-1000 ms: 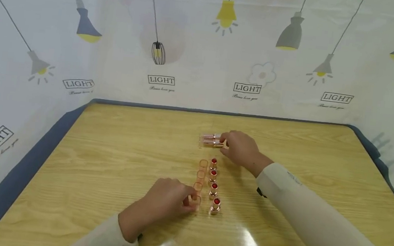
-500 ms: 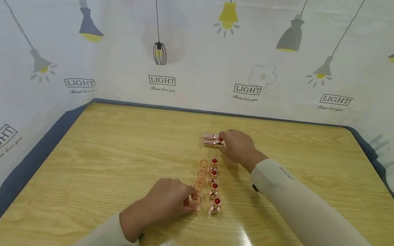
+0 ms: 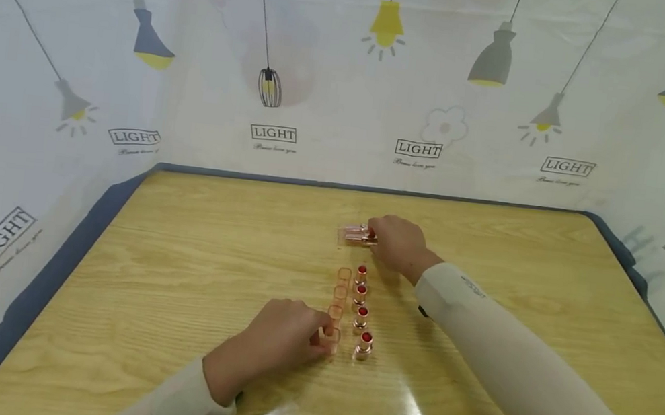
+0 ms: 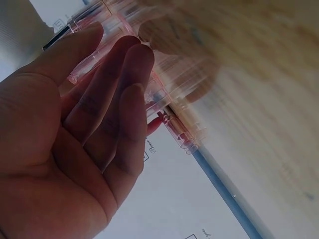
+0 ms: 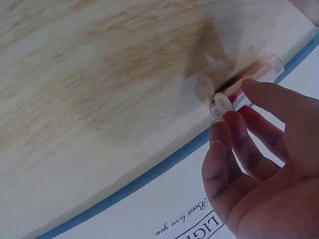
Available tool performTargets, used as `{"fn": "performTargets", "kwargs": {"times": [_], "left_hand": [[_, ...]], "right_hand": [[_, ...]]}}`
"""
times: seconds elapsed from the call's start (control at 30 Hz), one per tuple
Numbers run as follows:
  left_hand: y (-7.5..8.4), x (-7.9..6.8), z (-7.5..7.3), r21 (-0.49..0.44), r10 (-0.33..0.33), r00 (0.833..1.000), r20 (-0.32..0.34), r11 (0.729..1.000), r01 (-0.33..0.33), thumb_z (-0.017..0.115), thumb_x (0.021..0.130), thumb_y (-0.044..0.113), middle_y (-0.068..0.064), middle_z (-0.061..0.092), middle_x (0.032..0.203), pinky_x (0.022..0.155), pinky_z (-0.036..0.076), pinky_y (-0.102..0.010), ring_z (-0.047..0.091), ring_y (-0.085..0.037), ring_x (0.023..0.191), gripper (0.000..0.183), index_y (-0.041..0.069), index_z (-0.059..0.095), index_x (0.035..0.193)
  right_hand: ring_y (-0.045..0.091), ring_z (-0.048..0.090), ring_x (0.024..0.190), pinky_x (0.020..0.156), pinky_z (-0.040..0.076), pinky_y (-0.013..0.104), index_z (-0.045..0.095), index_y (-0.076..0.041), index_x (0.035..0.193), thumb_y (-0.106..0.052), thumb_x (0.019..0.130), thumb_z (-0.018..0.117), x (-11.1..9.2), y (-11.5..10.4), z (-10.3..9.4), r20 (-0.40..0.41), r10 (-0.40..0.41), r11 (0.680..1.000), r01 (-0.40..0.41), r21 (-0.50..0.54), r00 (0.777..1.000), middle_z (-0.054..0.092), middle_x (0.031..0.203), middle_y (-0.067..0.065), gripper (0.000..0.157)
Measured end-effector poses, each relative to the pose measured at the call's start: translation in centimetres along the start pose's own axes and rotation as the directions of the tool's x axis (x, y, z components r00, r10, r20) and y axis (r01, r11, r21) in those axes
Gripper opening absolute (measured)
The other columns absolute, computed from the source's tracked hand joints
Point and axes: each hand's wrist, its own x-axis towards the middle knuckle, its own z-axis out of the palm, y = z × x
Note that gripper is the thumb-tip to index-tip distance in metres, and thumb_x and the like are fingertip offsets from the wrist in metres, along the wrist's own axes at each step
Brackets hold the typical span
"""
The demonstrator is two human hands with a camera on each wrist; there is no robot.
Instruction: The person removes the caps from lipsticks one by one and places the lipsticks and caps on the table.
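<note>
Two capped rose-gold lipsticks lie side by side at the far end of the row; in the right wrist view their round-cornered base ends face the camera. My right hand pinches one of them between thumb and fingers. Nearer to me, several open lipsticks with red tips stand upright in a line. To their left runs a matching line of clear pinkish caps. With thumb and fingers, my left hand holds the nearest cap, partly hidden by the fingertips. Clear caps also show beyond the left fingers.
The wood-grained table has a dark blue border along its back. A pale curtain printed with lamps surrounds it on three sides. Light glares off the table near its front.
My right hand has shifted slightly left and away from me, and its fingers have closed round a lying lipstick. The left hand keeps its place at the nearest cap.
</note>
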Motion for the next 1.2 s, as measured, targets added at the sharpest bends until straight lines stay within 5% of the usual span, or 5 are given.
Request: {"fn": "performTargets", "kwargs": {"times": [0.67, 1.2], "left_hand": [[-0.39, -0.42, 0.06, -0.012, -0.001, 1.0, -0.015, 1.0, 0.001, 0.076, 0.088, 0.038, 0.016, 0.069, 0.069, 0.055, 0.045, -0.025, 0.061, 0.002, 0.063, 0.015, 0.023, 0.073, 0.089], [-0.44, -0.45, -0.09, -0.022, -0.01, 1.0, -0.006, 1.0, 0.01, 0.077, 0.086, 0.037, 0.017, 0.07, 0.069, 0.055, 0.046, -0.026, 0.063, 0.0, 0.064, 0.014, 0.024, 0.072, 0.088]], "right_hand": [[0.024, 0.066, 0.087, 0.074, 0.058, 0.041, 0.063, -0.008, 0.117, -0.014, 0.095, 0.065, 0.75, -0.72, 0.37, 0.036, 0.043, 0.99, -0.038, -0.132, 0.998, 0.068, 0.104, 0.01, 0.023], [0.02, 0.06, 0.08, 0.068, 0.054, 0.037, 0.061, -0.005, 0.116, -0.025, 0.095, 0.069, 0.49, -0.18, -0.37, 0.115, 0.066, 0.997, -0.06, -0.053, 0.991, 0.066, 0.096, 0.008, 0.03]]}}
